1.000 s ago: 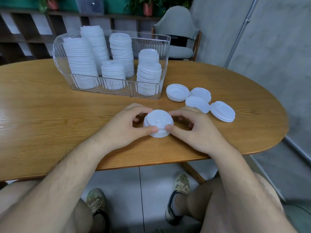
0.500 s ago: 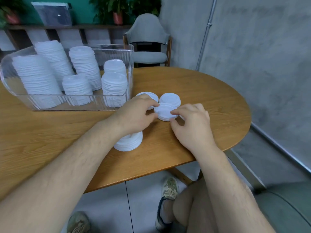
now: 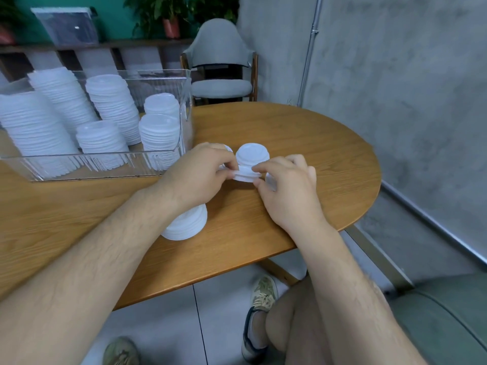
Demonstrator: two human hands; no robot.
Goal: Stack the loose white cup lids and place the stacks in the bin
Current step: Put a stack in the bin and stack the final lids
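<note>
A single white cup lid [image 3: 247,174] is being pinched by its rim from both sides, just off the near right corner of the clear bin [image 3: 105,164]. The left grip [image 3: 200,169] is grasping one edge between thumb and fingertips, and the right grip [image 3: 287,188] is grasping the opposite edge the same way. Whether the lid is being held clear of the wooden surface [image 3: 303,133] or is touching it cannot be told.

A second loose lid [image 3: 252,154] is lying flat just behind the pinched one, out from the bin's right end wall. A third lid [image 3: 228,148] is being mostly hidden by the left knuckles, nearest that end wall. A fourth lid [image 3: 271,181] is being covered by the right palm, farthest from the bin. A short stack [image 3: 187,225] is standing in front of the bin's right corner, partly hidden by the left forearm. Inside the bin, several taller lid stacks [image 3: 110,106] are being kept.

The stacking step is judged to be in hand, with the loose lids being gathered one at a time. The next move is thought to call for centring the pinched lid over a neighbour or the short stack and pressing it down evenly, so that the rims are nested, not tilted.
</note>
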